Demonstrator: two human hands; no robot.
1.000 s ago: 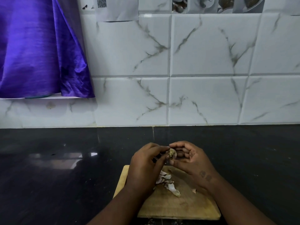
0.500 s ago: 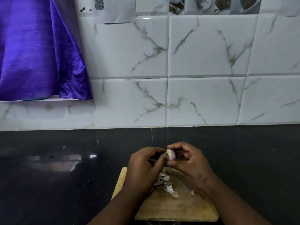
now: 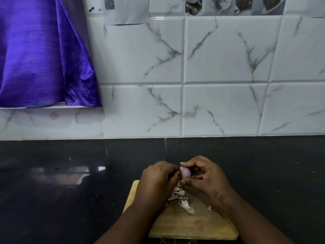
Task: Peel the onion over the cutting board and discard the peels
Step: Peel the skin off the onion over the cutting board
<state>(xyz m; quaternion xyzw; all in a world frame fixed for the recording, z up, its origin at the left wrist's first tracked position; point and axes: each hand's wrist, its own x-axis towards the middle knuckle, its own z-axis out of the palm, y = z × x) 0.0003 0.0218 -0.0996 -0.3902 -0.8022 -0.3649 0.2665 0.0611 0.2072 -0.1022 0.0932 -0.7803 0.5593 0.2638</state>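
Observation:
A small, pale purple onion is held above the far edge of the wooden cutting board. My right hand grips it, fingers curled over its top and thumb underneath. The curled fingertips of my left hand pinch at the onion's left end. A small heap of dry, pale peels lies on the board just below my hands, and one tiny scrap lies beside my right wrist. The near side of the onion shows smooth and shiny.
The board sits on a dark, glossy counter that runs to a white marble-tile wall. A purple cloth hangs over a ledge at the upper left. No bin or bowl is in view.
The onion has turned in my fingers, so its smooth purple side now shows instead of a brownish end. Both hands stay together over the board's far edge.

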